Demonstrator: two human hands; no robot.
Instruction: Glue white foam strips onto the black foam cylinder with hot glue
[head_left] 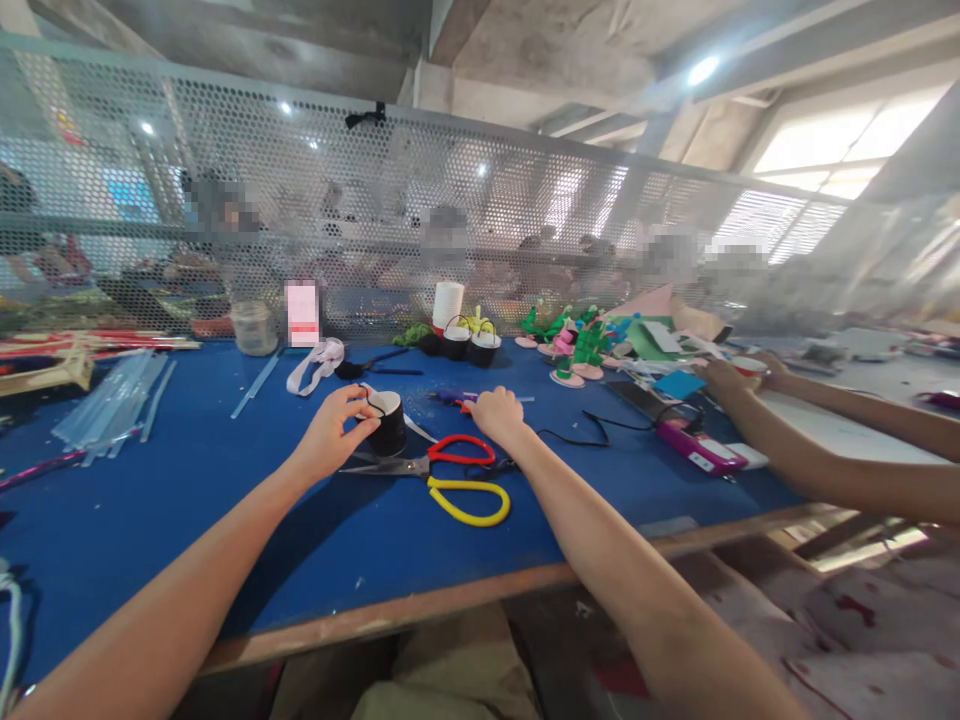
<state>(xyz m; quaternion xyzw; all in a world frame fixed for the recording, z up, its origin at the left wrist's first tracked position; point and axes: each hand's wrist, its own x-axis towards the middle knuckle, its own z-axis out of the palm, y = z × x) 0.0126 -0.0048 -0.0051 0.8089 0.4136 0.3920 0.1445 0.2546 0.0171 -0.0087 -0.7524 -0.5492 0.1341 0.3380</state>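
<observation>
My left hand (341, 430) is closed on a small black bucket (388, 432) with a white inside and a thin dark handle. The thumb and fingers pinch its left side near the rim, just above the blue table. My right hand (496, 412) has its fingers curled around a small blue-purple tool (450, 398) with a red part; most of it is hidden by the hand. Between my forearms lie large scissors (469, 500) with one red and one yellow handle, blades pointing left beneath the bucket. A white strip passes behind the bucket.
Clear plastic sticks (112, 405) lie at left, near a white ribbon roll (319, 365). Two similar buckets (485, 345) and green figures (589, 345) stand at the back, before a perforated metal screen (495, 220). At right, a co-worker's arms (817, 440) reach past a magenta device (701, 447).
</observation>
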